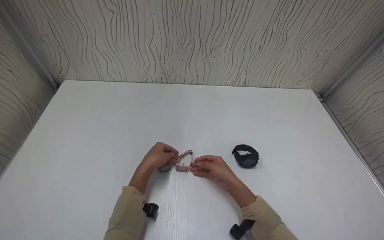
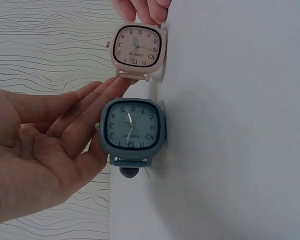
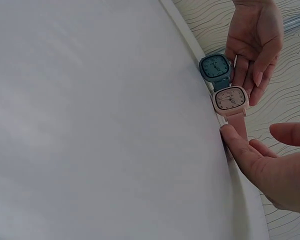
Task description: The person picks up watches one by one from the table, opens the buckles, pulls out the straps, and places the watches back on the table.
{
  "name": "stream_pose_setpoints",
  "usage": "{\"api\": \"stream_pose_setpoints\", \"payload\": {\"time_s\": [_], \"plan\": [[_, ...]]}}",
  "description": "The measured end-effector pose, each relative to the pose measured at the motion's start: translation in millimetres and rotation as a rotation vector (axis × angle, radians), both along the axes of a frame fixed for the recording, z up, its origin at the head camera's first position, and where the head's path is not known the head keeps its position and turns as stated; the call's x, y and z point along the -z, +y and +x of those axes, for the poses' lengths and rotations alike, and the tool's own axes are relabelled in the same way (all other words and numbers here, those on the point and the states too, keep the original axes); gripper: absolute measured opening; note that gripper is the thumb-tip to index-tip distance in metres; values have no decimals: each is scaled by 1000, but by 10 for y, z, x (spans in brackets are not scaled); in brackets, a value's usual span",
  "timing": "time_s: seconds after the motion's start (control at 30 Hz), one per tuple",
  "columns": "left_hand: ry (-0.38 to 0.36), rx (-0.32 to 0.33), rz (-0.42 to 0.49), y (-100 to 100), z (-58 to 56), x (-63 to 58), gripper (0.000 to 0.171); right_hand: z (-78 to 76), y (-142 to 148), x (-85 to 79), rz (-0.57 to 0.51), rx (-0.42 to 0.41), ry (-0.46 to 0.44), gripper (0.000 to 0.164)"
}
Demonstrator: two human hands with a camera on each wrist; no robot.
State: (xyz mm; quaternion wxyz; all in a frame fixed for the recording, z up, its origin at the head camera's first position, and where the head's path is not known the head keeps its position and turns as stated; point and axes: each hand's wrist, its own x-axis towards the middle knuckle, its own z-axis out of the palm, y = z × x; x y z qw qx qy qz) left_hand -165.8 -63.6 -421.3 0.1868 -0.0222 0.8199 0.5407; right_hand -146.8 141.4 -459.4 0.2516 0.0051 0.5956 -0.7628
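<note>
A pink watch [image 1: 182, 168] with a squarish face stands on the table between the two hands, its strap looped behind it. Close by on its left is a teal watch [image 2: 132, 127], partly hidden under the left hand in the head view. My left hand [image 1: 160, 155] has its fingers extended behind the teal watch, fingertips right at the pink one's side. From the other side, the loosely straight fingers of my right hand [image 1: 213, 168] reach the pink strap. In the right wrist view the right thumb [image 3: 290, 134] stays apart from the strap.
A black watch [image 1: 248, 162] with its strap looped lies to the right of the right hand. The white table [image 1: 112, 113] meets wood-grain panels [image 1: 178, 43] at the back and sides. Black wrist cameras [image 1: 151, 210] are strapped over the beige sleeves [image 1: 125, 213].
</note>
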Motion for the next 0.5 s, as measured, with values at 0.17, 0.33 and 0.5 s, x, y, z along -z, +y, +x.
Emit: {"api": "stream_pose_setpoints", "payload": {"time_s": [0.17,0.33,0.5], "plan": [[-8,49,-33,53,-9,-18,21,-16,42,-2,-20,26,-23,28],[-22,67,-21,111,-22,-28,22,-40,97,4,-26,39,-29,31],[-58,56,55,160,-3,-17,22,-60,143,7,-8,60,-33,30]]}}
